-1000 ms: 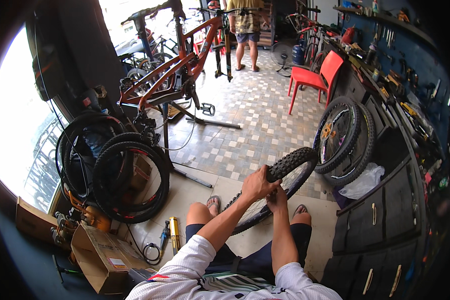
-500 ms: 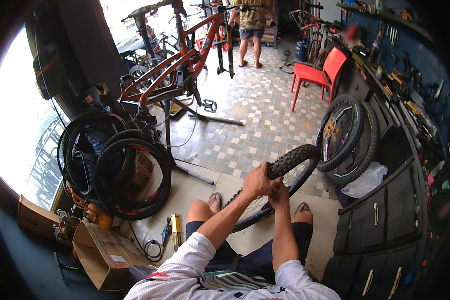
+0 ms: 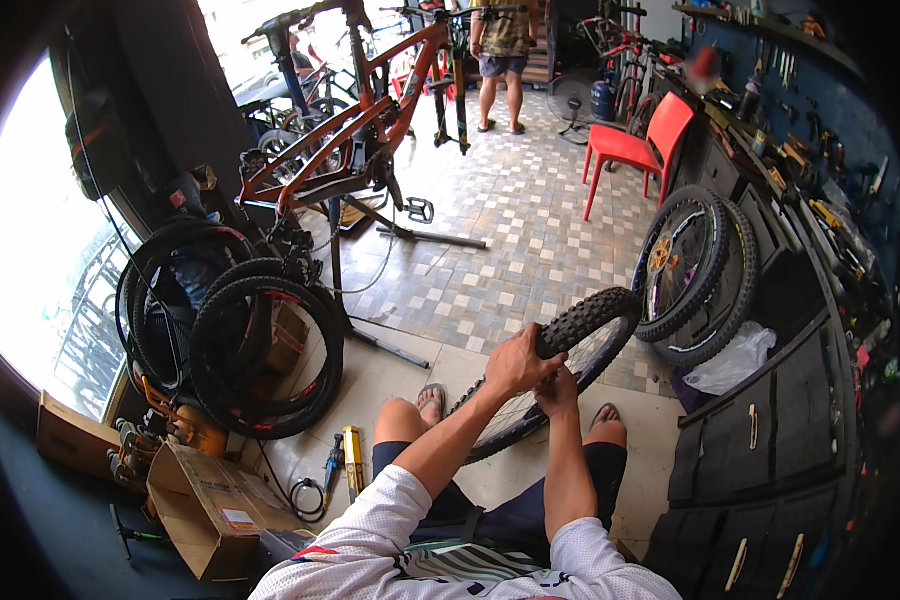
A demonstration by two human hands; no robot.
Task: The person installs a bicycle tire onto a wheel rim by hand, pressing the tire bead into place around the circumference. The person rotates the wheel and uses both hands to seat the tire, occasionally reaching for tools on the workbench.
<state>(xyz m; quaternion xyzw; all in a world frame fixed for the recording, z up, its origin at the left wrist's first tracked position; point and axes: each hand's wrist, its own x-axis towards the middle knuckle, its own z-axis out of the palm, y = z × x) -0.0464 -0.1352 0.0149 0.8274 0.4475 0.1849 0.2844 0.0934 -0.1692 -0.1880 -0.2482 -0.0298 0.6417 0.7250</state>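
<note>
A bicycle wheel with a knobby black tyre [image 3: 595,317] stands tilted between my legs. My left hand [image 3: 512,362] is wrapped over the tyre on its near upper part, thumb toward the rim. Just below and right of it, my right hand [image 3: 557,390] is closed at the same spot on the wheel; its fingertips are partly hidden, and I cannot make out whether it also holds something small. The lower part of the wheel is behind my forearms.
An orange bike frame [image 3: 410,75] on a stand, piled wheels [image 3: 215,382], a cardboard box [image 3: 195,490] and a yellow pump [image 3: 352,460] are at left. Right are a red chair [image 3: 620,148], leaning wheels [image 3: 715,330] and drawers [image 3: 755,465]. A person [image 3: 500,65] stands at the back.
Both hands and the wheel sit very slightly higher than a second ago, with the grip much the same. The person at the back has shifted their arms.
</note>
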